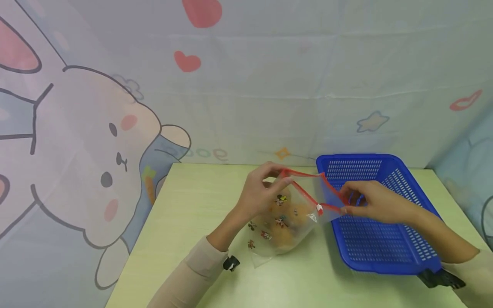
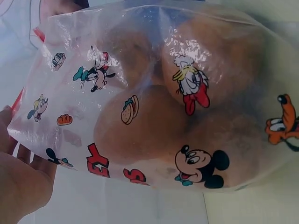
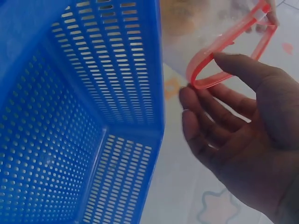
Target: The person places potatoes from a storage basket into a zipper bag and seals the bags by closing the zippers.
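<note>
A clear zip bag (image 1: pixel 283 226) with a red zip rim and printed cartoon characters is held above the table, its mouth spread open. Several round brown items (image 2: pixel 140 123) lie inside it; through the film I cannot tell their kind. My left hand (image 1: pixel 259 191) pinches the left end of the rim. At the opposite end, my right hand (image 1: pixel 379 203) pinches the red rim between thumb and fingers, as the right wrist view (image 3: pixel 247 126) also shows. A white slider (image 1: pixel 319 208) sits on the near side of the zip.
A blue perforated plastic basket (image 1: pixel 375 246) stands on the right of the pale table (image 1: pixel 200 214), beneath my right forearm. Behind the table hangs a printed cloth (image 1: pixel 262 85) with hearts and a large cartoon animal.
</note>
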`<state>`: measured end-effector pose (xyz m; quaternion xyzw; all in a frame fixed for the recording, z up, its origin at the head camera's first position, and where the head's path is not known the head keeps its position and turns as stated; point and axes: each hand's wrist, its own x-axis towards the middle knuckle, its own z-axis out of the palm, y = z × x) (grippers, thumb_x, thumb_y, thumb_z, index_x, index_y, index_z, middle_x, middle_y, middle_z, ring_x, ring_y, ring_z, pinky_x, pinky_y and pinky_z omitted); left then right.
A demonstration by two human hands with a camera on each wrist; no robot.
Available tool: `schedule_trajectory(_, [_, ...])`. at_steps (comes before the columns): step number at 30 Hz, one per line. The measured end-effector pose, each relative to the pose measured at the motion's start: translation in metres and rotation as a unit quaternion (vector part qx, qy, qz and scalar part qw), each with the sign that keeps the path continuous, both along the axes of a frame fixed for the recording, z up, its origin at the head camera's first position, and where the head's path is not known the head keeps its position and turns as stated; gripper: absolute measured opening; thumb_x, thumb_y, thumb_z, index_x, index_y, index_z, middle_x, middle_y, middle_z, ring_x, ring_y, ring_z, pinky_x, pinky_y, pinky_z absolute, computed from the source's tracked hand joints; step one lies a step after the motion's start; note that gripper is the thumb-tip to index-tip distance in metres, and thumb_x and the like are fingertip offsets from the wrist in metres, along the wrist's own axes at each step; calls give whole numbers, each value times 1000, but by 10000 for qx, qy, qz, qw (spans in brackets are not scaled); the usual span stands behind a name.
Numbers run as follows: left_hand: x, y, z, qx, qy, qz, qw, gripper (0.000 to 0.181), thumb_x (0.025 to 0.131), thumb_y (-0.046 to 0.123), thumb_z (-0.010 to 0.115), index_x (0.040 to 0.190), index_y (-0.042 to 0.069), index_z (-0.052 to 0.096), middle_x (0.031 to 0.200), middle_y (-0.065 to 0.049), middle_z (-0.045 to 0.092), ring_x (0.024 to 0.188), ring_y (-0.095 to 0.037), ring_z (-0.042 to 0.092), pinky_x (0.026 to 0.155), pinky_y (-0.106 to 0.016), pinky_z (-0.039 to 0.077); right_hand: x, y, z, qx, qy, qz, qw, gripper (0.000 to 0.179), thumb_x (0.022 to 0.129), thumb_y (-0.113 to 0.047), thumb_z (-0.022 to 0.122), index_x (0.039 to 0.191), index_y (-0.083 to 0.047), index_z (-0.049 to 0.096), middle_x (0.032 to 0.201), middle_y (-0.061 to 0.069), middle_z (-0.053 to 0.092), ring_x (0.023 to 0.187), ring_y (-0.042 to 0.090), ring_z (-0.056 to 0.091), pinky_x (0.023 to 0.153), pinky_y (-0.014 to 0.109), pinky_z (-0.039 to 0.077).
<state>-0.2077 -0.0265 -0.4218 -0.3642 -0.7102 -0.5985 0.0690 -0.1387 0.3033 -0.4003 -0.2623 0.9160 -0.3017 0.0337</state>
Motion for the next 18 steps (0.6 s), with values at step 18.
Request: schedule_trajectory(18, [-11,-25,3,629,-279,285,9972,18,105,17,70,120,6,72,109,-6,73,102,-20,71,75,-38,66,14,-32,6,167,753,275,9966,29,93,-9,83,91,-25,59,80,-17,59,71,3,57,59,23,54])
